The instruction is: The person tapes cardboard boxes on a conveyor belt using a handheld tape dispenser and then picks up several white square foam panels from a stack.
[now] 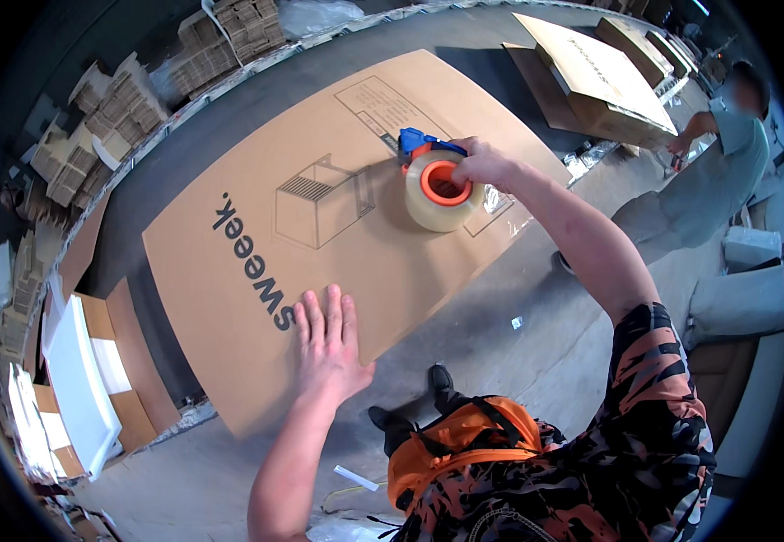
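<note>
A large flat cardboard box [383, 289] lies before me, printed with dark lettering and a line drawing. On its near left part my left hand [331, 348] rests flat, fingers stretched out. My right hand [482, 167] grips a tape dispenser [417, 142] with a blue head and an orange hub, which carries a wide roll of clear tape [437, 212]. The dispenser is over the far right part of the box, near the printed label area. Some shiny clear tape [514, 217] shows at the box's right edge, beside the roll.
At the far right a co-worker [722, 172] stands by another large carton [604, 77]. Stacks of flat cardboard [121, 108] line the far left. An open box with white panels [85, 379] stands at the left. White wrapped bundles [740, 303] lie to the right.
</note>
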`<state>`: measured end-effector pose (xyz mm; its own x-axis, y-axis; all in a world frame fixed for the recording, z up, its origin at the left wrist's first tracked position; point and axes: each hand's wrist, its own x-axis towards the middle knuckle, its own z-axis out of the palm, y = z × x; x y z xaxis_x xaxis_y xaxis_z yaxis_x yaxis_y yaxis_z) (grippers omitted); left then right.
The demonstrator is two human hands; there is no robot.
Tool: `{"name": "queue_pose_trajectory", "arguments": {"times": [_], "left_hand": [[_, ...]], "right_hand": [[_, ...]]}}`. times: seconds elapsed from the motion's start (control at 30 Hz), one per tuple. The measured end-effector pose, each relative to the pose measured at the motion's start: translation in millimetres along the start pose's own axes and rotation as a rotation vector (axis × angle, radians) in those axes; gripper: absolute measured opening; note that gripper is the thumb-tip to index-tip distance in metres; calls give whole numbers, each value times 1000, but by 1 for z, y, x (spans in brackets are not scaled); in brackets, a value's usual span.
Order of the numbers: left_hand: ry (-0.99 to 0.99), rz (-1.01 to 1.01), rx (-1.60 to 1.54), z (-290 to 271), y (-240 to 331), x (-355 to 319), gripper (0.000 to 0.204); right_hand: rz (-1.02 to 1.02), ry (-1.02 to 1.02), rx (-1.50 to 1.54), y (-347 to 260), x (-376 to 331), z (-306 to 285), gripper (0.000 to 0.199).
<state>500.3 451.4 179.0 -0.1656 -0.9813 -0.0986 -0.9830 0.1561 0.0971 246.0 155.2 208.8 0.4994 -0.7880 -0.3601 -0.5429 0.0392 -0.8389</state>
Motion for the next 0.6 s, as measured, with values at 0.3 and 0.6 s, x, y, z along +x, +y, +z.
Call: {"name": "queue_pose_trajectory", "arguments": {"times": [0.3, 0.6], "left_hand": [[111, 32, -56, 3, -6, -4, 100], [92, 24, -29, 2, -6, -2, 98]], "right_hand": [[183, 59, -480, -104, -53, 61, 64], [125, 121, 18, -105, -96, 97, 93]]}}
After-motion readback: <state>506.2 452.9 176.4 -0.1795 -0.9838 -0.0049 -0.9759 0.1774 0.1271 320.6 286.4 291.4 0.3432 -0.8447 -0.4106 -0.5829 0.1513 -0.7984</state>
